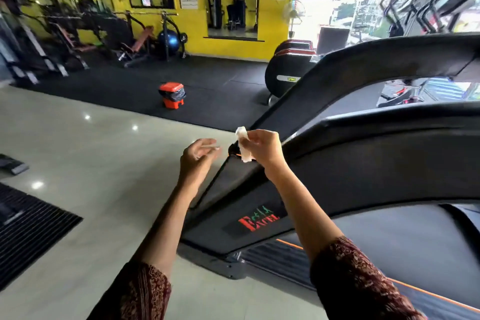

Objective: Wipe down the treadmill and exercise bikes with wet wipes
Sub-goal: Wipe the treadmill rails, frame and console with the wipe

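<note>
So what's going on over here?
A person stands by a treadmill. Their right hand pinches a crumpled white wipe, held up near the treadmill's rail. Their left hand is open and empty beside it. The wipe doesn't seem to touch the treadmill right now.

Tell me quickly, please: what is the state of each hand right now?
Left hand: open, fingers relaxed, nothing visibly held.
Right hand: closed, fingers pinching a crumpled white wet wipe.

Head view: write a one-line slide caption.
Right hand pinches a crumpled wet wipe at the treadmill; left hand open alongside.
</note>
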Motion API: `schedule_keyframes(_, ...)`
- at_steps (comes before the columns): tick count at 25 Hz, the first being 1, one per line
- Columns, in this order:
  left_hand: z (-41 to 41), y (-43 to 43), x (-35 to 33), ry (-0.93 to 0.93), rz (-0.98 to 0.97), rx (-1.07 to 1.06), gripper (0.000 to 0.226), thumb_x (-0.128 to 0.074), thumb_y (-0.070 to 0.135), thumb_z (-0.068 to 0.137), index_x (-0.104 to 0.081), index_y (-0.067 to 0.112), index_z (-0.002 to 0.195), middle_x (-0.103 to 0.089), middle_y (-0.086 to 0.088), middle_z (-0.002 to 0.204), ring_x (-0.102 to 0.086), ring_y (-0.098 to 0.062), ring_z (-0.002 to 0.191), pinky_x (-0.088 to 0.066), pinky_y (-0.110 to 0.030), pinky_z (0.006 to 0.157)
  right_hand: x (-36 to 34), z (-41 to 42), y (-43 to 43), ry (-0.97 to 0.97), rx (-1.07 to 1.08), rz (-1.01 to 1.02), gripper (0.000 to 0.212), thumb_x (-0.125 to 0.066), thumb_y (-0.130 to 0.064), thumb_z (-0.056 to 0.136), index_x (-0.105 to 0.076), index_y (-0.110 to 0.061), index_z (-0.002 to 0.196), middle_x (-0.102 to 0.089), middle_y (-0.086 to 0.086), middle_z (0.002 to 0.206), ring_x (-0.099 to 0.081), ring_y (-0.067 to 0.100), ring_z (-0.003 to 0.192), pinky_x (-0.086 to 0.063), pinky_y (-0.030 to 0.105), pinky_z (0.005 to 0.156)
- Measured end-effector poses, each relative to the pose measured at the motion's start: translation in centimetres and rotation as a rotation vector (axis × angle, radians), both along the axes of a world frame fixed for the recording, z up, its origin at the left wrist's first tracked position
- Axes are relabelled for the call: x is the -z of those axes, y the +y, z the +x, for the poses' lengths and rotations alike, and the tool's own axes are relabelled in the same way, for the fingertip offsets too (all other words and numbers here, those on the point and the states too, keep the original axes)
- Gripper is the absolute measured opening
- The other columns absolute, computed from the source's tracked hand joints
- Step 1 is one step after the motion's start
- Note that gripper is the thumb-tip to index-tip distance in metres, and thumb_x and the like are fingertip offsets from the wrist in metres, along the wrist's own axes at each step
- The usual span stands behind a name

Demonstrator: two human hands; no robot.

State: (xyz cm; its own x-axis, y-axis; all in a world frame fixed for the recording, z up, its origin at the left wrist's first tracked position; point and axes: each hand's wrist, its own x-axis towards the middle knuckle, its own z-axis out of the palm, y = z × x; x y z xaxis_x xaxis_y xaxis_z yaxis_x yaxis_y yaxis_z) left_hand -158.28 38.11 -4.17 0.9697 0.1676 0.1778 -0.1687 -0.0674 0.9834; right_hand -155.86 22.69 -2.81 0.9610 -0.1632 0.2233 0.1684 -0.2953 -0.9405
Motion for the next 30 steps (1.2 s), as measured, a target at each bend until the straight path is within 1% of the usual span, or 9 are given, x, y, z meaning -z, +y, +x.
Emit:
schedule_keyframes(2, -0.3, 5.9, -0.2, 0.055, -0.033, -0.088, 0.01, -0.064, 0.007, 0.088, -0.064, 0.014, 0.096, -0.067, 0.002, 0.085, -0.062, 0.0, 0.062, -0.044, -0.012, 0.059, 0.2, 2.1, 5.6, 0.034, -0.093, 0.009, 0.034, -0.071, -0.038, 0.076, -0.063, -0.01, 0.06, -0.057, 0.006, 0.058, -0.051, 0.015, 0.061, -0.05, 0.047, 0.062)
schedule_keyframes(6, -0.2, 15.4, -0.7, 0.099, -0.038, -0.208, 0.013, -0.066, 0.011, 0.087, -0.064, 0.024, 0.086, -0.068, 0.002, 0.084, -0.061, -0.01, 0.068, -0.044, -0.022, 0.064, 0.1, 4.7, 15.0, 0.106, -0.245, 0.118, 0.024, -0.074, -0.013, 0.079, -0.062, -0.012, 0.058, -0.056, 0.009, 0.067, -0.05, 0.019, 0.069, -0.043, 0.038, 0.064)
schedule_keyframes(10, 1.4, 22.7, -0.5, 0.137, -0.091, -0.328, 0.011, -0.063, 0.013, 0.089, -0.063, 0.022, 0.084, -0.069, -0.001, 0.083, -0.061, -0.014, 0.072, -0.044, -0.024, 0.064, 1.2, 9.1, 23.2, 0.137, -0.36, 0.099, 0.037, -0.073, -0.031, 0.063, -0.061, 0.004, 0.067, -0.052, 0.008, 0.066, -0.048, 0.017, 0.067, -0.044, 0.037, 0.064)
schedule_keyframes(12, 3.4, 26.1, -0.5, 0.147, -0.101, -0.384, 0.01, -0.062, 0.014, 0.09, -0.062, 0.021, 0.084, -0.068, 0.0, 0.082, -0.06, -0.014, 0.072, -0.044, -0.025, 0.065, 1.5, 11.9, 27.2, 0.136, -0.411, 0.109, 0.027, -0.074, -0.024, 0.071, -0.063, 0.001, 0.066, -0.052, 0.009, 0.066, -0.049, 0.018, 0.067, -0.045, 0.038, 0.065)
schedule_keyframes(18, 14.1, 36.0, -2.6, 0.159, -0.072, -0.454, 0.002, -0.061, 0.017, 0.091, -0.062, 0.019, 0.091, -0.069, 0.0, 0.085, -0.062, -0.015, 0.077, -0.045, -0.025, 0.067, 0.7, 23.6, 38.3, 0.136, -0.489, 0.084, 0.016, -0.076, -0.017, 0.075, -0.068, -0.015, 0.061, -0.063, 0.005, 0.069, -0.057, 0.019, 0.07, -0.054, 0.046, 0.072)
schedule_keyframes(22, 22.2, 41.4, -3.9, 0.152, -0.064, -0.458, 0.002, -0.061, 0.018, 0.091, -0.062, 0.02, 0.091, -0.07, 0.001, 0.085, -0.063, -0.014, 0.077, -0.046, -0.026, 0.069, 0.0, 31.7, 45.0, 0.113, -0.524, 0.08, 0.023, -0.075, -0.017, 0.073, -0.064, 0.003, 0.07, -0.056, 0.008, 0.067, -0.051, 0.019, 0.067, -0.05, 0.042, 0.066)
schedule_keyframes(25, 27.4, 44.5, -3.3, 0.188, -0.049, -0.431, 0.007, -0.061, 0.02, 0.091, -0.064, 0.017, 0.096, -0.071, 0.0, 0.087, -0.064, -0.014, 0.078, -0.046, -0.026, 0.07, 0.5, 36.7, 48.6, 0.13, -0.518, 0.06, 0.019, -0.075, -0.015, 0.075, -0.066, 0.001, 0.072, -0.06, 0.01, 0.07, -0.054, 0.02, 0.068, -0.054, 0.045, 0.066)
schedule_keyframes(28, 34.2, 48.3, -2.5, 0.179, -0.063, -0.424, 0.005, -0.062, 0.021, 0.09, -0.064, 0.018, 0.094, -0.071, 0.001, 0.086, -0.064, -0.013, 0.077, -0.046, -0.027, 0.071, 0.9, 42.7, 51.7, 0.134, -0.51, 0.055, 0.023, -0.074, -0.013, 0.073, -0.06, 0.005, 0.067, -0.054, 0.01, 0.069, -0.048, 0.019, 0.068, -0.043, 0.038, 0.062)
schedule_keyframes(30, 39.5, 50.7, -2.3, 0.169, -0.047, -0.373, 0.003, -0.061, 0.02, 0.09, -0.063, 0.021, 0.088, -0.071, 0.002, 0.085, -0.064, -0.013, 0.076, -0.047, -0.027, 0.072, 1.2, 47.5, 53.4, 0.122, -0.451, 0.062, 0.022, -0.074, -0.009, 0.076, -0.059, -0.007, 0.059, -0.056, 0.009, 0.07, -0.05, 0.019, 0.07, -0.042, 0.036, 0.064)
